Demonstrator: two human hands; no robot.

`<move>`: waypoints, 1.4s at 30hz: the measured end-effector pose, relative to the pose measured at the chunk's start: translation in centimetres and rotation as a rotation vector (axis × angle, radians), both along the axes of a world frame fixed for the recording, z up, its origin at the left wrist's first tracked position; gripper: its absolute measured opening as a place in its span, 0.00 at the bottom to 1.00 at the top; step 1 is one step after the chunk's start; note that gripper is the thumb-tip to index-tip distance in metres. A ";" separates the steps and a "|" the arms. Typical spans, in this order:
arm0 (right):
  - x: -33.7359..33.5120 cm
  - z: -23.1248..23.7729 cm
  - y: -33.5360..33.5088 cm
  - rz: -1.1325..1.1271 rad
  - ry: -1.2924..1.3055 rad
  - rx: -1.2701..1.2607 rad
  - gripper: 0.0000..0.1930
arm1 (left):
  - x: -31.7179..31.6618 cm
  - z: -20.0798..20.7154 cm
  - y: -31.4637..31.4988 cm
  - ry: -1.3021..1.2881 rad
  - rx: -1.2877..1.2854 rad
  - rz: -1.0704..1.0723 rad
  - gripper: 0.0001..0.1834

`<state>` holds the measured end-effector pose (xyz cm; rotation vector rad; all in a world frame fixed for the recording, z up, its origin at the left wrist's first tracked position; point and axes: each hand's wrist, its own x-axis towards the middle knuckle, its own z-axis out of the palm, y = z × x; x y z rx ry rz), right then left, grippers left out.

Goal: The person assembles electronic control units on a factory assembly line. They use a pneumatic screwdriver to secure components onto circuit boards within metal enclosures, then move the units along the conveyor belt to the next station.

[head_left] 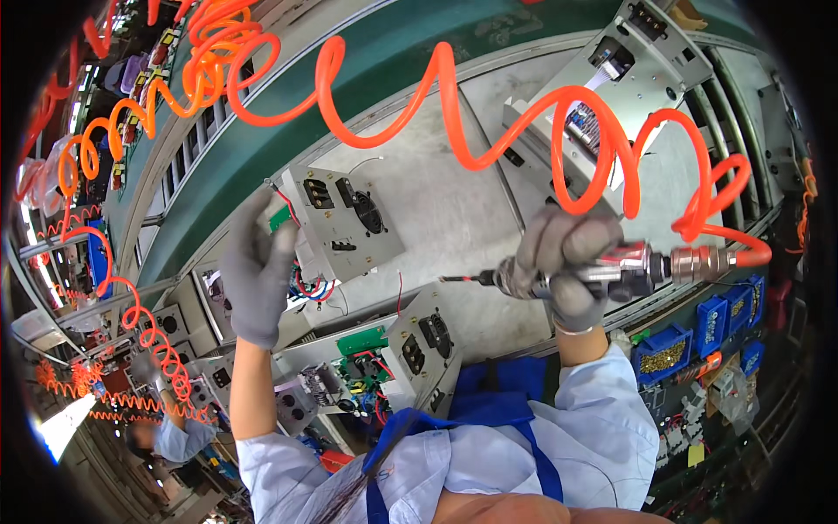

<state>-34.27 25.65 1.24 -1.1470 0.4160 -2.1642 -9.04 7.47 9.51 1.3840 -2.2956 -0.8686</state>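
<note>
My right hand (pixel 566 258), in a grey glove, is wrapped around a pneumatic screwdriver (pixel 624 269). Its thin dark bit (pixel 463 279) points left, and a coiled orange air hose (pixel 454 113) runs from its rear end. My left hand (pixel 257 271), gloved in grey too, has its thumb apart from the fingers and nothing visible in it. Beside it stands a grey metal panel (pixel 353 249) with black sockets and a fan. Behind this panel are a green board and loose wires, partly hidden by the hand. A red wire with a metal end (pixel 281 194) sticks up near my fingertips.
Nearer to me is another metal unit (pixel 419 345) with a green circuit board (pixel 362 341). A larger open unit (pixel 602 105) stands at the far right, under the hose loops. Blue bins (pixel 663 356) of small brass-coloured parts are at right. Another person (pixel 179 437) works at lower left.
</note>
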 end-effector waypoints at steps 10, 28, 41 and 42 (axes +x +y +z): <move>1.2 2.9 6.9 -0.058 -0.072 0.224 0.10 | -22.2 -10.2 -1.0 0.277 0.721 -0.530 0.36; -0.8 0.8 7.1 -0.130 -0.073 0.298 0.14 | -25.0 -13.4 -6.0 0.162 0.212 -0.350 0.40; 1.6 -1.1 0.6 -0.311 -0.624 0.248 0.18 | -12.2 1.6 -12.5 -0.365 -0.179 -0.374 0.23; 1.5 -2.4 -0.1 -0.392 -0.636 0.248 0.20 | -9.1 1.6 -12.6 -0.265 -0.127 -0.383 0.25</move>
